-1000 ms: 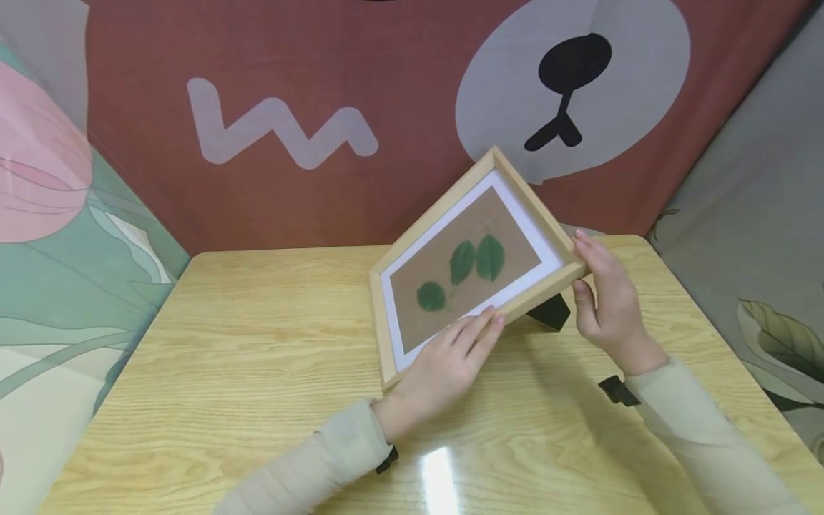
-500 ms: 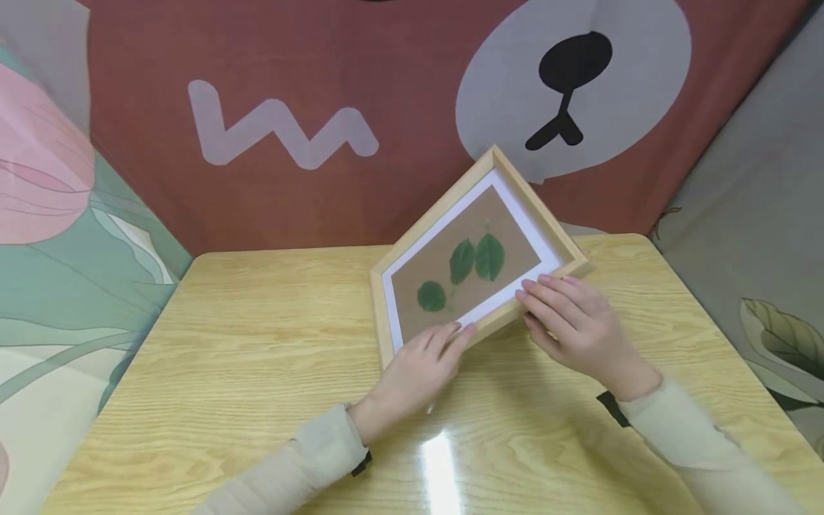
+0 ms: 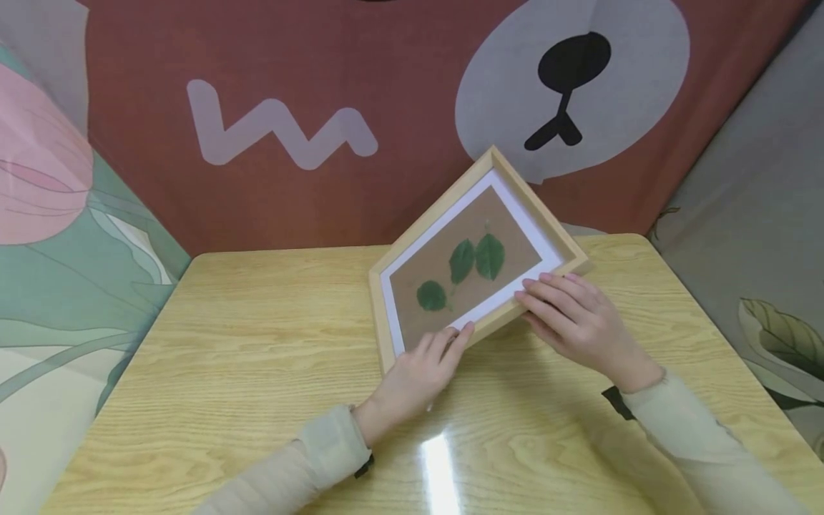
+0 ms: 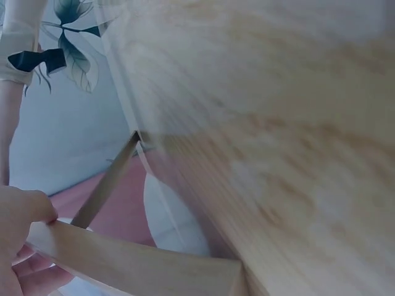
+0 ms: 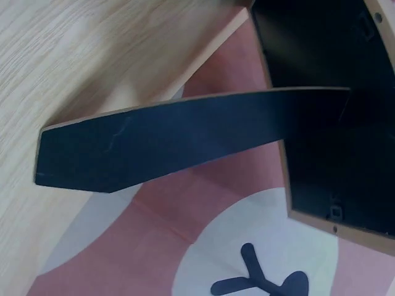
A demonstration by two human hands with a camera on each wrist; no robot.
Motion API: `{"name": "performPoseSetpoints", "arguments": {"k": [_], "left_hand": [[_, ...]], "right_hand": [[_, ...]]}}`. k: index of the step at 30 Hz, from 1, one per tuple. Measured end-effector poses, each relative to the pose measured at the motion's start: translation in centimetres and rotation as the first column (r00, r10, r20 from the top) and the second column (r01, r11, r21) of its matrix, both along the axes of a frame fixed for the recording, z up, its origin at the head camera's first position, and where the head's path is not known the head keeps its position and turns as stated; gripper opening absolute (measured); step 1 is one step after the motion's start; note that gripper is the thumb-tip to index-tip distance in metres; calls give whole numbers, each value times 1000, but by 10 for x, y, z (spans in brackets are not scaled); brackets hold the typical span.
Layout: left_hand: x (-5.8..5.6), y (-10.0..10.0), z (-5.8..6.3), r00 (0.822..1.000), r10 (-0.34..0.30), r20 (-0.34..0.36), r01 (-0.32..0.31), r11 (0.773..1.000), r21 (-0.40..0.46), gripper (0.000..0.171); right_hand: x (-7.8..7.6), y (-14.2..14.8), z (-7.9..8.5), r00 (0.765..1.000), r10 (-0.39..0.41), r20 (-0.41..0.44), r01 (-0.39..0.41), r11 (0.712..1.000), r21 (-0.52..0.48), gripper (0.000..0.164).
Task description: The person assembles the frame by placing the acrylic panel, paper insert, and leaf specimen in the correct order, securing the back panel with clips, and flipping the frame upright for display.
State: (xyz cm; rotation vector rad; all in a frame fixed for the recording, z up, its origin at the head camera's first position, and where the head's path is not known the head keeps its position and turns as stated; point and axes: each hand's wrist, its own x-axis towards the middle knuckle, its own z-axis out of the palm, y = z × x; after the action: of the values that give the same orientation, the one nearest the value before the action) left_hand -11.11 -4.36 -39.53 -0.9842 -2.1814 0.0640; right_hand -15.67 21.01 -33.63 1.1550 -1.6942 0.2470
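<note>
A light wooden picture frame with a white mat and pressed green leaves on brown paper stands askew on the table, leaning back. My left hand holds its lower rail near the left corner, fingers over the front; its thumb is hidden. Farther along that rail my right hand grips near the right corner. In the left wrist view the right hand has its thumb on one side of the rail and its fingers on the other. Behind the black back panel, a dark support leg sticks out, swung away from it.
The wood-grain table spreads out around the frame. A reddish cloth backdrop with a printed snout rises close behind its back edge. Patterned cloths hang at both sides.
My right hand has moved left from the frame's right corner onto the lower rail. My left hand has slid slightly left and down along it. The frame has stayed in place.
</note>
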Motion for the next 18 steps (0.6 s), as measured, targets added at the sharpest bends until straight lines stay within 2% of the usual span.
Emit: {"name": "performPoseSetpoints", "arguments": {"k": [3, 7, 13, 18], "left_hand": [[2, 5, 1, 1000, -6, 6, 6, 1000, 2, 39], [4, 13, 2, 1000, -17, 4, 17, 1000, 9, 37], [6, 22, -3, 999, -3, -48, 2, 1000, -14, 38], [8, 27, -6, 995, -8, -96, 7, 1000, -11, 40]], "right_hand": [[-3, 4, -1, 1000, 12, -11, -12, 1000, -20, 24], [-7, 8, -3, 999, 32, -15, -33, 995, -96, 23], [-15, 7, -6, 998, 66, 12, -62, 976, -207, 21], [-24, 8, -8, 993, 90, 69, -68, 960, -273, 22]]}}
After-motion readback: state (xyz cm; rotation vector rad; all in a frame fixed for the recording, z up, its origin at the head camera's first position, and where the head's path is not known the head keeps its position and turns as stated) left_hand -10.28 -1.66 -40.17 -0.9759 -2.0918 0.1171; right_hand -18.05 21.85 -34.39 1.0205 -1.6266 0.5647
